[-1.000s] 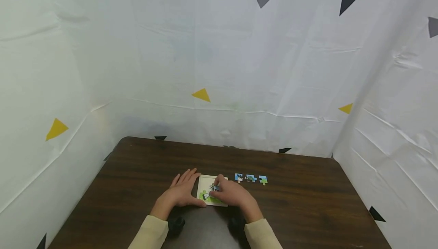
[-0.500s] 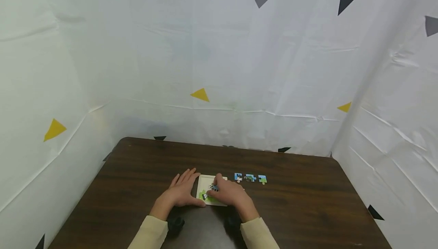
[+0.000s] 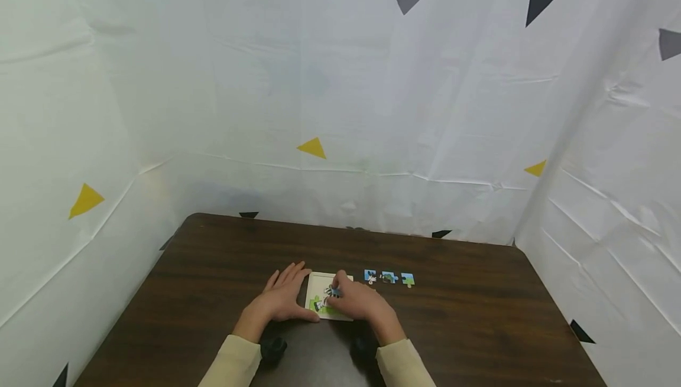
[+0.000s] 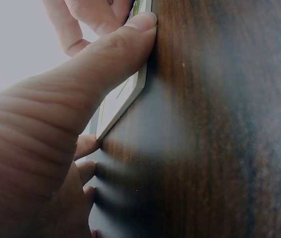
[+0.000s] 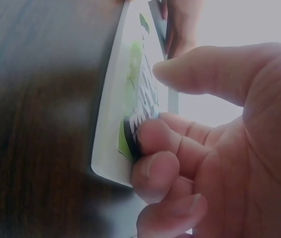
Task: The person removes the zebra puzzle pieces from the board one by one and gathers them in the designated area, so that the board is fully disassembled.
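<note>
A small pale wooden puzzle tray [image 3: 321, 279] lies on the table with zebra-and-green jigsaw pieces in its near part. My left hand [image 3: 282, 299] rests along its left side, fingers straight and spread, the thumb [image 4: 142, 22] laid on the near edge. Over the tray's right part, my right hand [image 3: 363, 302] has thumb and curled fingers at a zebra puzzle piece [image 5: 147, 96], pinching it low in the tray. The right wrist view shows the fingertips [image 5: 152, 136] at one end of the striped picture and the thumb at its side.
Three loose puzzle pieces lie in a row beyond the right hand: one with zebra stripes [image 3: 369, 276], one blue and green [image 3: 389, 277], one green and blue [image 3: 407, 280]. The dark wooden table [image 3: 468, 316] is enclosed by white cloth walls [image 3: 372, 91] with coloured triangles.
My right hand shifted slightly left over the tray, then slightly back right, staying at the zebra piece. The left hand and the loose pieces have kept their places.
</note>
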`<state>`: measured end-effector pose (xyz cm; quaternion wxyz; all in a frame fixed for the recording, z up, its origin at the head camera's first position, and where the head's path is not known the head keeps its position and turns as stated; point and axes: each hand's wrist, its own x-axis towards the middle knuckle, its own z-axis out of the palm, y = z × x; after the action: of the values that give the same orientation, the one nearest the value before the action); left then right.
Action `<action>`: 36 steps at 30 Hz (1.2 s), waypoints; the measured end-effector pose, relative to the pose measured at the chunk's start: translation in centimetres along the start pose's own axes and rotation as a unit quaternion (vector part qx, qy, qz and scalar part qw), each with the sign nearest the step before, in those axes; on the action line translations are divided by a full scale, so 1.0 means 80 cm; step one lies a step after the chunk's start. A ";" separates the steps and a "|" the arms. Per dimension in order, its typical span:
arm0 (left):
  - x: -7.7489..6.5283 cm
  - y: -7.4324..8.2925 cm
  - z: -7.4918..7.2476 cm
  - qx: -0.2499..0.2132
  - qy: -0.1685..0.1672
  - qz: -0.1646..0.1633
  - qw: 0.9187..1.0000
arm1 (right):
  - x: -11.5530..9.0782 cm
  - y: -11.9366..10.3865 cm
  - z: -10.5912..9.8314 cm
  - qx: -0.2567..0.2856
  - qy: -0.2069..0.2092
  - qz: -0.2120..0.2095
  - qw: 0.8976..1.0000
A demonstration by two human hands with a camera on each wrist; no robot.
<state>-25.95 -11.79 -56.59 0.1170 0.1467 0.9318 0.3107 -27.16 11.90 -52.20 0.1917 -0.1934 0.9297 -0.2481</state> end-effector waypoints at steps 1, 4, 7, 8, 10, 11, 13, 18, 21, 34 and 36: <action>0.000 -0.001 0.000 0.002 0.001 -0.002 1.000 | 0.001 0.005 0.001 0.001 -0.001 -0.009 1.000; 0.001 0.000 0.001 0.002 0.001 -0.004 1.000 | 0.001 0.008 -0.001 0.015 -0.011 -0.018 1.000; 0.000 0.001 0.000 0.000 0.004 0.000 1.000 | 0.002 0.011 -0.001 0.022 -0.017 -0.024 0.999; 0.001 0.000 0.000 0.000 0.005 0.001 1.000 | 0.000 0.007 -0.004 0.029 -0.020 -0.020 0.999; 0.001 0.001 0.000 0.002 0.006 0.002 1.000 | 0.000 0.008 -0.005 0.033 -0.021 -0.024 0.999; 0.001 0.000 0.000 0.006 0.006 0.003 1.000 | 0.000 0.008 -0.005 0.035 -0.022 -0.024 0.999; 0.002 -0.001 0.001 0.010 0.007 0.004 1.000 | -0.001 0.008 -0.006 0.041 -0.023 -0.026 0.999; -0.001 0.005 -0.005 0.007 0.002 0.000 1.000 | -0.002 0.009 -0.007 0.052 -0.016 -0.029 0.998; -0.002 0.004 -0.004 0.005 0.000 0.000 1.000 | 0.000 0.012 -0.006 0.057 -0.014 -0.036 0.998; -0.004 0.008 -0.003 0.015 0.001 -0.003 1.000 | 0.003 0.021 -0.004 0.065 -0.002 -0.055 0.996; -0.002 0.008 -0.003 0.015 0.001 -0.009 1.000 | 0.003 0.022 -0.004 0.070 0.000 -0.056 0.996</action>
<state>-25.71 -11.50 -56.02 0.1164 0.1394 0.9378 0.2959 -28.01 13.30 -52.92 0.1901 -0.2315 0.8979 -0.3227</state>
